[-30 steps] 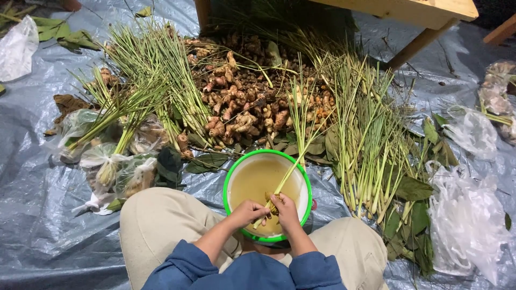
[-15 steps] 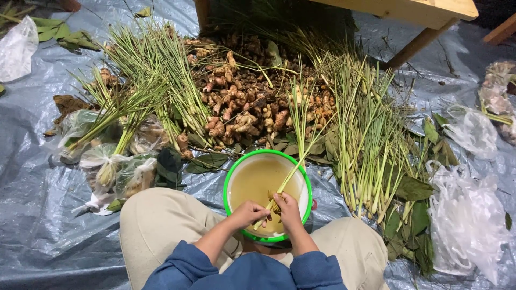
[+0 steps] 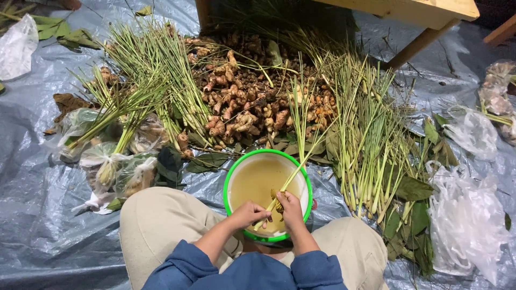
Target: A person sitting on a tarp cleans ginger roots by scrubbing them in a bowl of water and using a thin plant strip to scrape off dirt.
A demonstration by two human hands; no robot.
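Over the green-rimmed basin [image 3: 267, 161] of cloudy yellowish water, held between the seated person's knees, both hands worked a single lemongrass stalk [image 3: 293, 171]. Left hand [image 3: 248, 214] was closed around the root end, at the near rim of the basin; right hand [image 3: 291, 208] was closed on the stalk just above, fingers curled, thumb on top. Stalk leaned up and away from the hands, its green blades [image 3: 297, 102] fanning out over the far rim toward the root pile. Compared with a second ago, little had shifted: same grip, same stalk, same tilt; the hands had edged only slightly over the water, the right a touch further along the stalk. Judged from that, the washing or trimming of this one stalk was ongoing, not finished, and nothing had been set down. Beyond the basin lay a heap of knobbly ginger-like roots [image 3: 247, 102], flanked by loose lemongrass bundles left [image 3: 145, 80] and right [image 3: 371, 139]. Clear plastic bags [image 3: 115, 166] of produce sat by the left knee; more crumpled bags [image 3: 465, 225] lay at right. Everything rested on a grey plastic sheet [image 3: 32, 215] on the floor. Wooden bench leg [image 3: 419, 45] visible at top.
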